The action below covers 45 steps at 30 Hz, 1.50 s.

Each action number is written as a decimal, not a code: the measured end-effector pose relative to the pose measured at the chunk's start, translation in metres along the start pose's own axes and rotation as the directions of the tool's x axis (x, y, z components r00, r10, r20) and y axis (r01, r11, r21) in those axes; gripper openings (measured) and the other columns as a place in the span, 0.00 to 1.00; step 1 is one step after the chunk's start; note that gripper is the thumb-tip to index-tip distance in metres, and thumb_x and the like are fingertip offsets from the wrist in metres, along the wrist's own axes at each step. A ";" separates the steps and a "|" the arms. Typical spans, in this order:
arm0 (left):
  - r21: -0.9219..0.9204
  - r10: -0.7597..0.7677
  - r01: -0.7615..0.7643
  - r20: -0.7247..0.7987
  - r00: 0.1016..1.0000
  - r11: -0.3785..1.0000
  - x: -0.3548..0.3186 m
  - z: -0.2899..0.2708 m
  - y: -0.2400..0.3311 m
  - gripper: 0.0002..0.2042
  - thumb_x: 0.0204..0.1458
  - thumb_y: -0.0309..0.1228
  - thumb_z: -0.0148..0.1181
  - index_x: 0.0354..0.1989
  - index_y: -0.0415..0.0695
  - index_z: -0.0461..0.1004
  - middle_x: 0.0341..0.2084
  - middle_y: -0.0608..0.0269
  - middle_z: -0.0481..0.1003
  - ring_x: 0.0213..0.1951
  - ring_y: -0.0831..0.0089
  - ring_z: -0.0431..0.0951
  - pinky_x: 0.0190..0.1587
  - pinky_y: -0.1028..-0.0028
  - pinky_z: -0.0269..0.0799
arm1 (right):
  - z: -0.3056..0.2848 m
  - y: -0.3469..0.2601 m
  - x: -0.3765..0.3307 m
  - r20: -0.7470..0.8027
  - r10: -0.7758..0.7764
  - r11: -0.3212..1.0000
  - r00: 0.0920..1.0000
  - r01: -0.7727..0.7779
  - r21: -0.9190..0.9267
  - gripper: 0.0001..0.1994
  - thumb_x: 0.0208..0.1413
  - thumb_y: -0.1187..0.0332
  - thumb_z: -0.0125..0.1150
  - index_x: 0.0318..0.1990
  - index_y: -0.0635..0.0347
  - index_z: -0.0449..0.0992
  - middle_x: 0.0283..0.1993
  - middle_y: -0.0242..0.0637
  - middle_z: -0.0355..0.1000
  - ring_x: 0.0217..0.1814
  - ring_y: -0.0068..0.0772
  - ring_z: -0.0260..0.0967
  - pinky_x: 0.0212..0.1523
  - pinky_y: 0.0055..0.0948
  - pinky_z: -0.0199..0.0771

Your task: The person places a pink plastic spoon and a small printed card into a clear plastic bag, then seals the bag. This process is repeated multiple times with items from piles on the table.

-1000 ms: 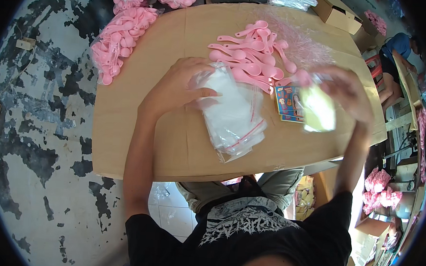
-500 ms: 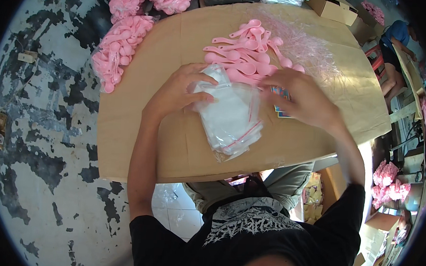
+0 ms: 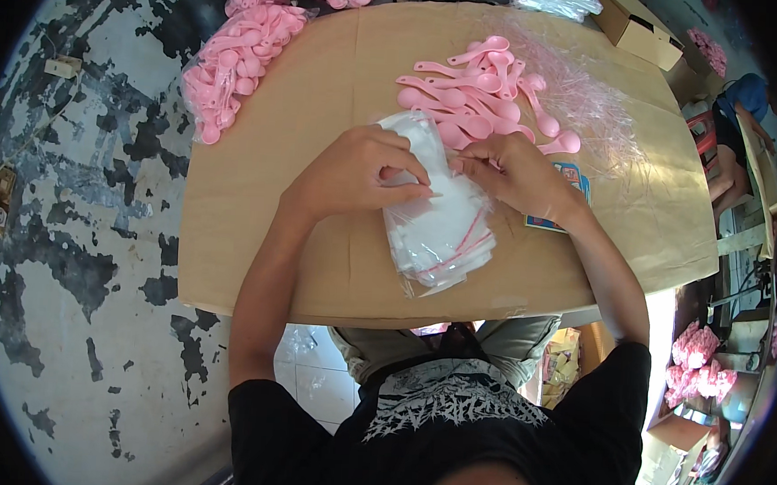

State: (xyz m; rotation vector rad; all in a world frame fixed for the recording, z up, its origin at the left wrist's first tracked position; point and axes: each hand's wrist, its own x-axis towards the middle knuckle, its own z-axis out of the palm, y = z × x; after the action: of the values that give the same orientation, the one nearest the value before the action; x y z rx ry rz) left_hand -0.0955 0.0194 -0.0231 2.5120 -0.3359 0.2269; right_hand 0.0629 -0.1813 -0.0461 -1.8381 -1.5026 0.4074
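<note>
My bare left forearm (image 3: 267, 289) rises steeply and leans slightly inward, while my bare right forearm (image 3: 614, 272) slants up and across toward my middle. Both elbows are bent and held wide of my torso. My left hand (image 3: 357, 172) turns inward at the wrist, its back upward, index finger arched over toward the outstretched thumb, a small gap enclosed between them. My right hand (image 3: 519, 175) points leftward, knuckles up, its fingertips drawn in near the thumb. The two hands face each other, close but apart.
</note>
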 end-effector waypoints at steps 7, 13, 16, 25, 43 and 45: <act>-0.050 -0.078 0.081 0.055 0.995 0.995 0.001 0.006 0.005 0.06 0.46 0.31 0.68 0.32 0.45 0.83 0.15 0.65 0.69 0.19 0.74 0.66 0.26 0.74 0.63 | -0.034 0.007 -0.004 -0.227 0.034 0.993 0.973 -0.007 0.120 0.11 0.61 0.68 0.57 0.45 0.64 0.79 0.30 0.39 0.77 0.29 0.28 0.70 0.31 0.30 0.70; -0.102 0.091 -0.107 -0.148 0.985 0.989 0.011 0.034 0.031 0.16 0.54 0.37 0.62 0.48 0.43 0.78 0.27 0.62 0.73 0.29 0.74 0.71 0.33 0.73 0.66 | -0.057 -0.013 -0.019 -0.180 0.159 0.893 0.971 -0.064 0.445 0.11 0.62 0.68 0.55 0.45 0.65 0.79 0.29 0.30 0.74 0.28 0.14 0.67 0.31 0.20 0.69; -0.797 -0.216 -0.015 -0.181 0.959 0.604 0.016 0.062 0.048 0.19 0.62 0.38 0.52 0.55 0.37 0.71 0.37 0.60 0.74 0.36 0.72 0.72 0.42 0.72 0.68 | -0.043 -0.016 -0.024 0.062 0.018 0.946 0.998 -0.037 0.323 0.10 0.60 0.69 0.57 0.45 0.64 0.79 0.30 0.30 0.75 0.29 0.16 0.69 0.33 0.19 0.70; -0.991 -0.537 -0.004 -0.077 0.840 0.137 0.023 0.058 0.035 0.18 0.64 0.30 0.49 0.59 0.33 0.62 0.53 0.47 0.71 0.53 0.64 0.75 0.57 0.62 0.72 | -0.100 0.038 -0.036 0.241 0.103 0.991 0.965 -0.079 -0.106 0.16 0.49 0.62 0.69 0.43 0.62 0.79 0.36 0.38 0.78 0.38 0.35 0.74 0.43 0.30 0.72; -0.964 -0.621 -0.129 -0.248 0.744 0.230 0.019 0.047 0.035 0.20 0.62 0.31 0.53 0.59 0.32 0.63 0.53 0.51 0.72 0.54 0.65 0.74 0.59 0.62 0.71 | -0.034 -0.019 -0.013 -0.057 0.206 0.898 0.977 -0.165 0.408 0.13 0.63 0.62 0.56 0.49 0.60 0.76 0.31 0.25 0.73 0.24 0.11 0.64 0.21 0.15 0.69; -0.962 -0.612 -0.123 -0.252 0.750 0.245 0.020 0.047 0.035 0.20 0.62 0.30 0.53 0.59 0.32 0.63 0.52 0.52 0.72 0.53 0.67 0.75 0.58 0.63 0.71 | -0.028 -0.014 -0.014 -0.096 0.154 0.907 0.983 -0.102 0.408 0.12 0.62 0.65 0.57 0.47 0.63 0.76 0.28 0.24 0.70 0.26 0.12 0.62 0.25 0.17 0.67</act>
State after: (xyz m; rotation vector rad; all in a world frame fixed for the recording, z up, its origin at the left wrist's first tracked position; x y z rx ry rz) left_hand -0.0825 -0.0397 -0.0378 1.0741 0.2311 0.4910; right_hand 0.0669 -0.2027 -0.0197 -1.6033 -1.1159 0.6032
